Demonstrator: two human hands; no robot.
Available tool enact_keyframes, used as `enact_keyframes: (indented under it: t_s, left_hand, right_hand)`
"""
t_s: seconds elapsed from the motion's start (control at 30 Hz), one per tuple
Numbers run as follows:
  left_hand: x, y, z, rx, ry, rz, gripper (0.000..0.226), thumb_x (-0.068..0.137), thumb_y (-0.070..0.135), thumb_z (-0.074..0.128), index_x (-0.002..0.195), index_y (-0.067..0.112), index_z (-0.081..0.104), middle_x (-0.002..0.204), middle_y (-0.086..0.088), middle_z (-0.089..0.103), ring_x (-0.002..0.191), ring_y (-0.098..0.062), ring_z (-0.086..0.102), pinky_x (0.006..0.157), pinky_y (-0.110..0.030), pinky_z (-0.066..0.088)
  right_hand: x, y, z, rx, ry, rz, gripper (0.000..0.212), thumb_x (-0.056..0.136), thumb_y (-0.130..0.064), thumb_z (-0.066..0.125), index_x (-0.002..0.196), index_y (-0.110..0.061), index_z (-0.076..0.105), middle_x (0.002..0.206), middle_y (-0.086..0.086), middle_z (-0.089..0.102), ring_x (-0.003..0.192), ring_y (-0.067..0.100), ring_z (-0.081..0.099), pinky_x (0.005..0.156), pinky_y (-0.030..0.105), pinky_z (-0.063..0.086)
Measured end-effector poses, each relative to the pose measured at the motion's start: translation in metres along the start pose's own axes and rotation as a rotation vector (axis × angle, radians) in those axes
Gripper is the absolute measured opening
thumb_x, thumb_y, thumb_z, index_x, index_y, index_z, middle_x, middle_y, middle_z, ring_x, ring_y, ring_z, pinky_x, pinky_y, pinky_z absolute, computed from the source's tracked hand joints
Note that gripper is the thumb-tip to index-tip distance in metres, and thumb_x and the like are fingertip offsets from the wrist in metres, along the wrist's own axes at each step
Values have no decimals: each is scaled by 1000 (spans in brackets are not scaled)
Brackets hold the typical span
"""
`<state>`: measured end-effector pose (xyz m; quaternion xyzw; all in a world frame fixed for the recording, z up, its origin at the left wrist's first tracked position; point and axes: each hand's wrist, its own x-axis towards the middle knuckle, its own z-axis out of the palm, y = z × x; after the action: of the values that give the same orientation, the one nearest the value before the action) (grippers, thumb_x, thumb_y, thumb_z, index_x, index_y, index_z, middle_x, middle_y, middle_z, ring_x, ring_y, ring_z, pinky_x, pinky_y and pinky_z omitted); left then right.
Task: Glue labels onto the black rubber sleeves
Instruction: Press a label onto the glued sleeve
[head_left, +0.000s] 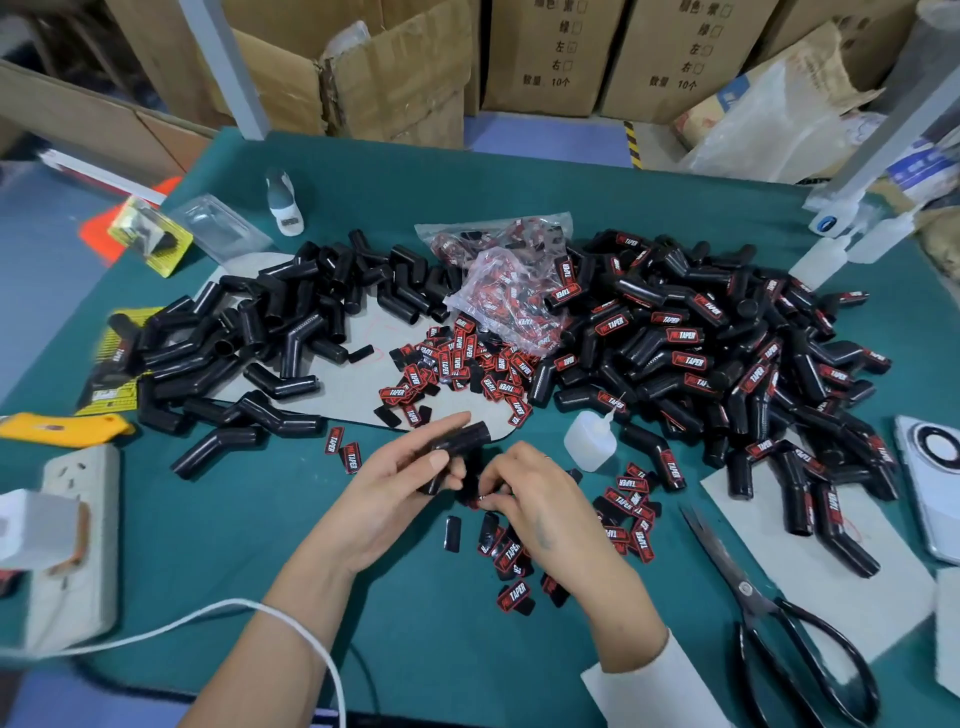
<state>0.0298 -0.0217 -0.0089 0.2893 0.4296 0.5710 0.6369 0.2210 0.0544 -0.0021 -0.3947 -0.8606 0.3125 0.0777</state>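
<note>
Nearest, right hand (537, 506) pinches a label (480, 500) just right of the bent rubber sleeve (457, 454) gripped by left hand (400, 486).

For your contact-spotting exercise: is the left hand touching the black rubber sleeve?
Touching. The head view shows the left hand with its fingers and thumb wrapped around the black rubber sleeve.

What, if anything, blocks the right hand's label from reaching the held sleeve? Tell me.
Nothing visible does. The left hand grips the black sleeve right beside the right hand, which pinches a label just under it.
</note>
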Motion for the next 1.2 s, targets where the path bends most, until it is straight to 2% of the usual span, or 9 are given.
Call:
enact_keyframes:
  t_s: [0.13,0.27,0.33,0.4,0.57,0.73,0.9,1.03,1.2]
  left_hand:
    - [1,-2,4,21,113,77,34,100,10,56,133,5,58,108,-13,68,94,-24,68,83,-30,55]
    - [0,-5,3,123,155,138,18,103,5,58,121,4,60,114,-14,71,91,-21,67,78,-28,54]
    - [-1,-5,2,186,159,154,24,99,5,58,122,8,63,117,-12,72,95,-20,68,82,-28,55]
    - [0,-5,0,239,175,136,31,96,6,60,125,16,65,109,-12,74,96,-20,68,89,-31,55]
    - [1,-8,-4,260,217,152,39,101,-5,56,126,22,67,102,-13,76,99,-22,72,97,-29,55]
    - [6,-12,3,314,312,246,40,101,-10,55,132,15,59,114,-11,71,98,-28,75,90,-30,60]
    - [5,-13,3,357,367,282,28,98,-8,63,116,13,58,108,-7,70,100,-26,73,93,-38,60]
    - [3,-14,5,346,309,317,27,98,-5,63,116,15,64,115,-16,66,108,-24,68,99,-39,58]
    - [2,-16,8,235,252,355,35,100,8,58,131,24,55,122,-15,61,112,-25,69,93,-38,60]
  right_hand:
    - [-13,5,-1,155,24,12,16,95,-18,72,90,-26,60,93,-12,57,89,8,56,80,24,47]
    - [-23,9,-2,266,45,26,22,94,-16,74,104,-33,64,93,-17,61,94,6,60,81,15,47]
    - [-22,8,1,212,57,-7,21,94,-18,75,111,-30,68,97,-17,58,95,4,59,83,16,47]
    - [-21,5,5,153,81,-34,16,97,-21,73,112,-25,69,103,-17,54,95,2,57,85,20,50]
    - [-15,3,9,79,108,-29,6,99,-22,69,105,-20,70,105,-12,49,91,7,54,82,32,52]
    - [-12,2,12,19,88,-28,8,101,-27,65,98,-20,66,105,-13,48,97,6,50,83,28,48]
    - [-14,2,13,-13,98,-52,9,102,-30,63,109,-25,64,102,-11,57,101,10,54,88,30,48]
    - [-14,1,15,-45,106,-53,14,103,-31,61,110,-23,70,103,-8,57,103,13,57,90,34,50]
    - [-19,0,10,18,118,-64,7,102,-28,65,99,-22,66,103,-13,50,97,4,52,83,23,45]
